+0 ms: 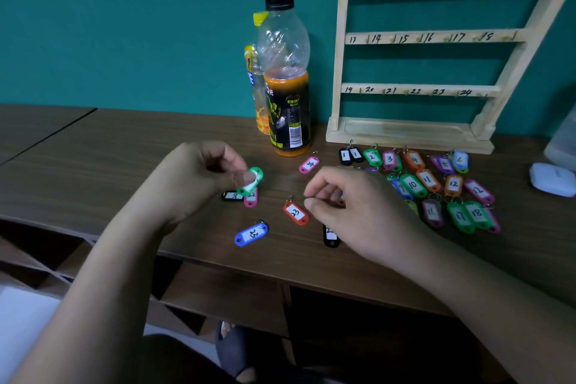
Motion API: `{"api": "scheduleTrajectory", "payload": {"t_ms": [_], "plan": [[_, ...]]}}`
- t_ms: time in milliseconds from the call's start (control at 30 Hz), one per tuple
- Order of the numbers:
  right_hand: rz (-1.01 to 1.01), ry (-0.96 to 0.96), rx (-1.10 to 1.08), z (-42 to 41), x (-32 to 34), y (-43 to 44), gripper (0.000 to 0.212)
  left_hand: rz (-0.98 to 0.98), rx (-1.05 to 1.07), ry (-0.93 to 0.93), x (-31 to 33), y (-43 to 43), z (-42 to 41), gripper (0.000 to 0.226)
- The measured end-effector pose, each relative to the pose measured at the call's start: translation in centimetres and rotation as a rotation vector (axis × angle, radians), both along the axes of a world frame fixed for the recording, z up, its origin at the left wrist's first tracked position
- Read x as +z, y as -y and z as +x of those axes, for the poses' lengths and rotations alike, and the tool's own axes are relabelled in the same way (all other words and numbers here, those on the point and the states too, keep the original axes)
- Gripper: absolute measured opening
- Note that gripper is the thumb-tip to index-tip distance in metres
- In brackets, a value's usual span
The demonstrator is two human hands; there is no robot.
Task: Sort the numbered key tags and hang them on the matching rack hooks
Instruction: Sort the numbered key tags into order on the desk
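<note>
Left hand (199, 178), above the brown wooden surface (124, 150), pinches a green plastic key tag (254, 180) in its fingers. Right hand (352, 212) curls its fingers; whether they grasp anything I cannot tell. Numbered pale wooden rack (408, 134) stands far right.

Key tags (413, 185): we see bright glossy plastic shells holding white paper inserts.
Tag rings (290, 198): we make out thin bare metal wire.
Rack (408, 131): we see pale raw wood, matt.
Counter (124, 150): we see dark wood-grain, smooth, faintly sheened.
Bottle (283, 40): we see clear glossy plastic, a shiny printed label and a black cap.
</note>
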State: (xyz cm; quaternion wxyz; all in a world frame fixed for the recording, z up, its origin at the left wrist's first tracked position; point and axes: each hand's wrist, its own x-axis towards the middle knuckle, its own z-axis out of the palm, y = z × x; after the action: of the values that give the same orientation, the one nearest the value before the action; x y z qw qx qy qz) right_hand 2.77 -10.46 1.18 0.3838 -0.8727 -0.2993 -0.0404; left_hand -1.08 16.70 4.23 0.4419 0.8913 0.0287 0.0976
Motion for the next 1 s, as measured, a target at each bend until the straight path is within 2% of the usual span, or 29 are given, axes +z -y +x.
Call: {"api": "scheduleTrajectory", "payload": {"t_ms": [67, 233, 367, 500, 667, 833, 933, 1000], "plan": [[0.05, -0.022, -0.003, 0.2, -0.1, -0.6, 0.004, -0.096, 0.004, 0.034, 0.2, 0.6, -0.1, 0.017], [0.166, -0.117, 0.008, 0.7, -0.5, -2.5, 0.015, -0.222, -0.08, 0.052, 0.3, 2.1, -0.2, 0.019], [0.3, -0.189, 0.023, 0.9, -0.6, -3.3, 0.007, -0.22, -0.15, 0.037, 0.1, 2.5, -0.2, 0.023], [0.351, -0.203, 0.014, 1.1, -0.3, -3.2, 0.003, -0.211, -0.148, -0.001, 0.3, 1.8, -0.4, 0.015], [0.282, -0.214, -0.012, 1.0, -0.5, -2.9, 0.012, -0.065, 0.017, -0.012, -0.4, -0.5, -0.1, 0.006], [0.129, -0.099, -0.034, 0.4, -1.0, -3.3, 0.01, 0.249, 0.12, -0.114, -1.4, -2.3, 0.4, 0.006], [0.047, -0.063, -0.003, -0.2, -0.9, -3.6, 0.007, 0.288, 0.167, -0.126, -1.8, -3.1, 0.6, 0.011], [-0.031, 0.042, 0.02, -0.4, -1.1, -4.0, 0.009, 0.326, 0.173, -0.157, -2.1, -3.2, 0.7, 0.015]]}}
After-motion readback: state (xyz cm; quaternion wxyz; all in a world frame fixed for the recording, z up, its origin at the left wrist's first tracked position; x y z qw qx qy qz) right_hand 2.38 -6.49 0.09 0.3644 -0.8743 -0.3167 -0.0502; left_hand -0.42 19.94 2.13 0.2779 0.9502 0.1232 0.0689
